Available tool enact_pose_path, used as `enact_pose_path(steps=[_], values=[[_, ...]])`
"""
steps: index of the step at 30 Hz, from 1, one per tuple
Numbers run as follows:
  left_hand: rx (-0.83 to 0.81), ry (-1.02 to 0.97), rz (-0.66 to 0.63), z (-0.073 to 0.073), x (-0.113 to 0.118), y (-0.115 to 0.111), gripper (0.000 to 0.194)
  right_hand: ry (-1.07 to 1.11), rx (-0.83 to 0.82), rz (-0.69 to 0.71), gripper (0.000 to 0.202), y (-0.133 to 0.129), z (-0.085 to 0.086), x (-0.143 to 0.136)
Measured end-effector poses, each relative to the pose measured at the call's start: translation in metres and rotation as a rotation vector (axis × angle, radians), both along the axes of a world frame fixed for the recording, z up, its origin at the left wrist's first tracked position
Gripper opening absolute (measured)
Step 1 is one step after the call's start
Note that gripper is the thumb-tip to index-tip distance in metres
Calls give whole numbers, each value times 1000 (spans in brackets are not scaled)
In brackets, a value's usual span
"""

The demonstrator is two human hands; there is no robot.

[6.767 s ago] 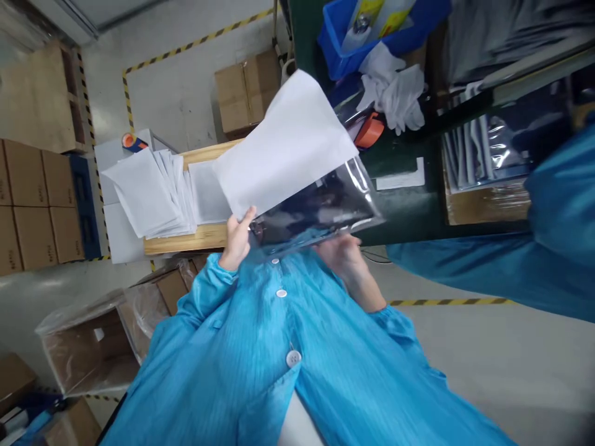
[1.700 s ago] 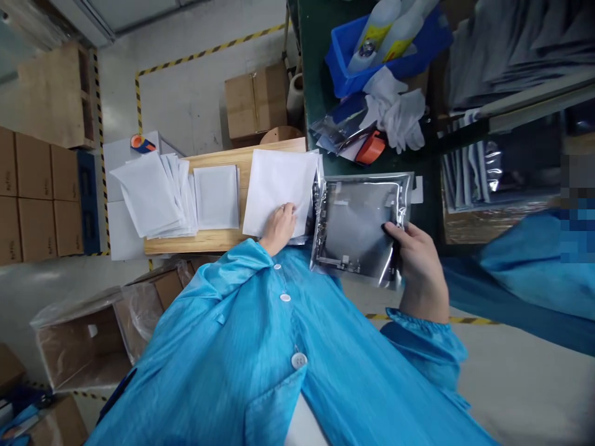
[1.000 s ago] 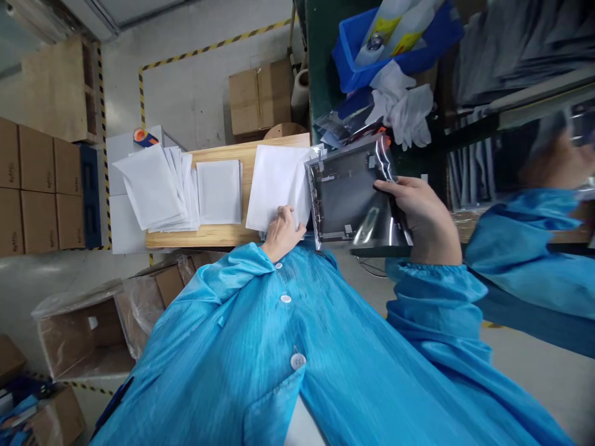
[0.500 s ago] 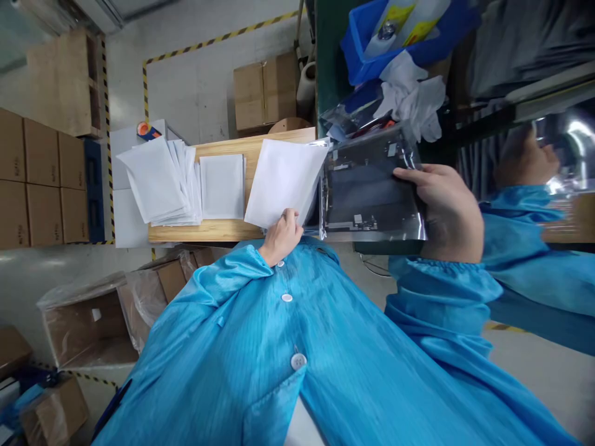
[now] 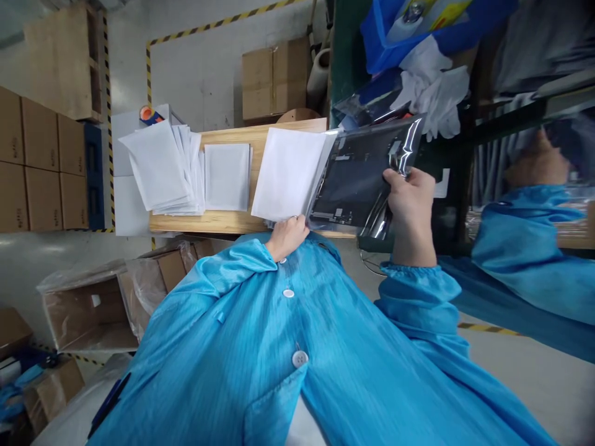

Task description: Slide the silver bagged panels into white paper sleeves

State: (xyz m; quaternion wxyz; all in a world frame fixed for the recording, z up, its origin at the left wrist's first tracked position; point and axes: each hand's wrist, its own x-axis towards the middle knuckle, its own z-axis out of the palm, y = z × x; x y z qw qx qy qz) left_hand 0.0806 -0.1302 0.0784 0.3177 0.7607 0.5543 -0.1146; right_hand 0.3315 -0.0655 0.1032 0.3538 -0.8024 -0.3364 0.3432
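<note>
My right hand (image 5: 413,201) pinches the right end of a clear plastic bag with a flat dark panel (image 5: 356,179) inside. The panel's left end lies against the opening of a white envelope (image 5: 289,167). At that envelope's lower right corner my left hand (image 5: 288,237) is closed on its edge. The envelope rests on a wooden board (image 5: 223,221). Left of it lie a smaller stack of white envelopes (image 5: 227,176) and a fanned pile of white envelopes (image 5: 160,167).
A blue bin (image 5: 376,46) with bottles and crumpled white gloves (image 5: 432,90) stand at the upper right. A co-worker's hand (image 5: 539,160) is at the far right. Cartons (image 5: 41,161) are stacked at left; an open box (image 5: 88,313) sits lower left.
My right hand has moved left with the bagged panel, bringing it against the envelope; its fingers are now closed on the bag's end. The view has shifted slightly.
</note>
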Motion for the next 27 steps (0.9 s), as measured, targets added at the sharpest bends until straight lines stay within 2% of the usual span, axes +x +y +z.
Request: enact_pose_path(steps=[4, 8, 14, 19, 24, 27], values=[[-3, -7, -32, 0, 2, -3, 30, -89, -1, 7, 36, -2, 17, -11], [-10, -31, -37, 2, -6, -4, 30, -112, -9, 21, 30, -2, 21, -13], [-22, -163, -70, -4, -22, -4, 33, -109, -29, 20, 36, -3, 17, -10], [-7, -212, -54, -8, -20, -4, 30, -49, 12, -5, 40, -5, 14, -12], [-6, -149, -82, -1, -12, -3, 30, -29, 1, -61, 31, -11, -1, -21], [2, -211, -80, 8, -10, -4, 24, -41, 23, -88, 30, -24, -14, -28]])
